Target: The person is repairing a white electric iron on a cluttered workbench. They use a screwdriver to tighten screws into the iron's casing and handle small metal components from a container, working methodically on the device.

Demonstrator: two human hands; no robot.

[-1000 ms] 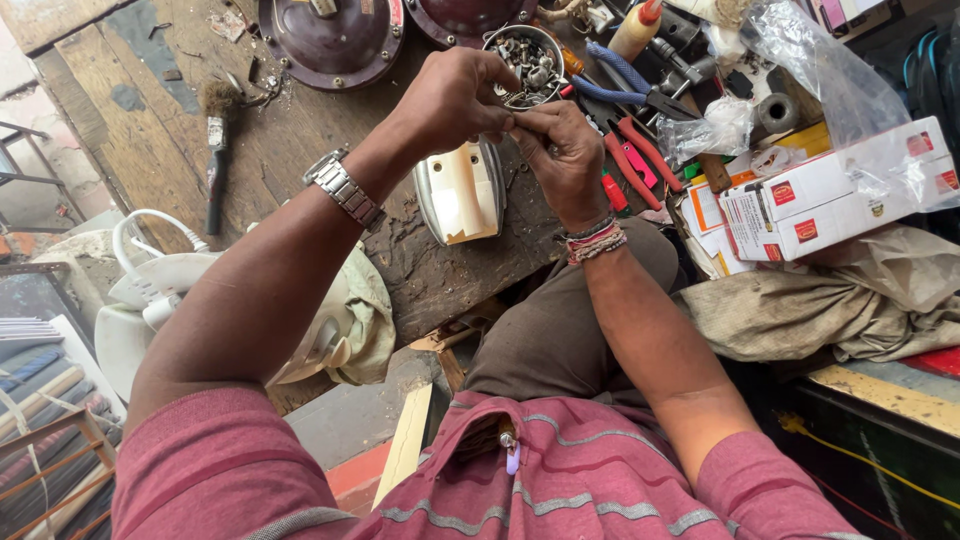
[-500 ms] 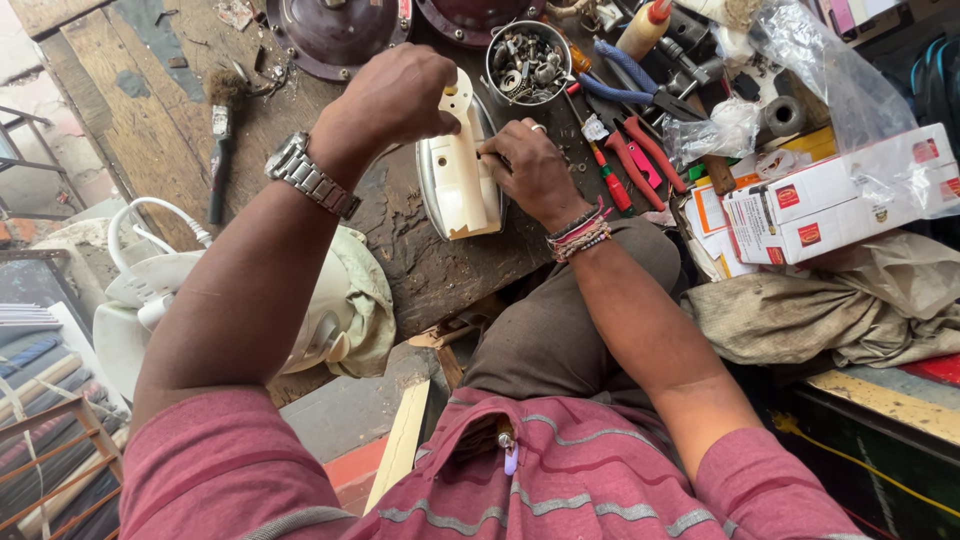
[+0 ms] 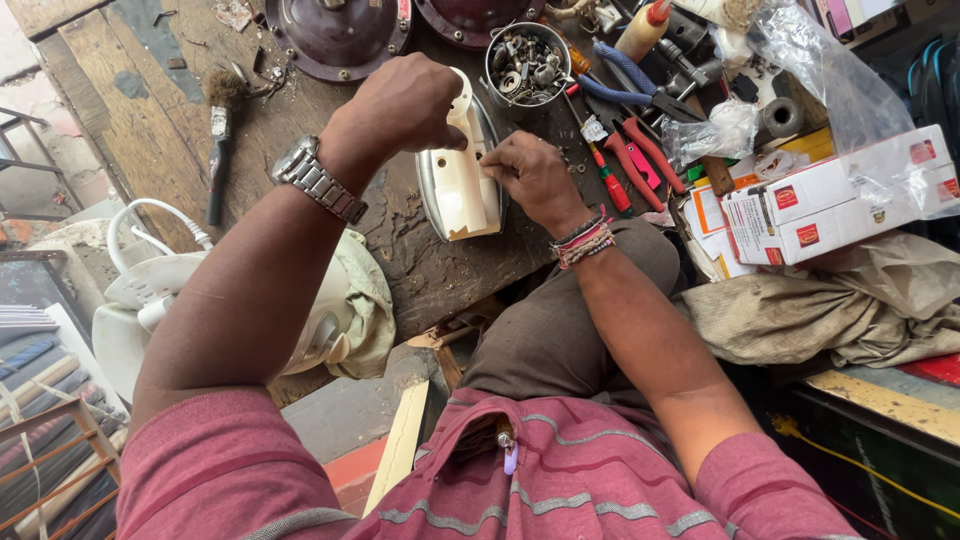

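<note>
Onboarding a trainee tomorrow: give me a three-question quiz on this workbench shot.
1. True or false: the left hand grips the cream clothes iron by its handle.
2. What fills the round tin?
A. paint
B. screws and small metal parts
C. water
3. Which side of the iron do the red-handled pliers lie on in the picture?

Key: 1 true; 2 B; 3 right, beyond the right hand.

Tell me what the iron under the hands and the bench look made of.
Iron: cream body looks like moulded plastic, smooth, slightly glossy; the thin grey edge beneath looks like metal. The left hand holds its handle, the right hand touches its side. Bench: bare wood, with visible grain, planks and stains.
</note>
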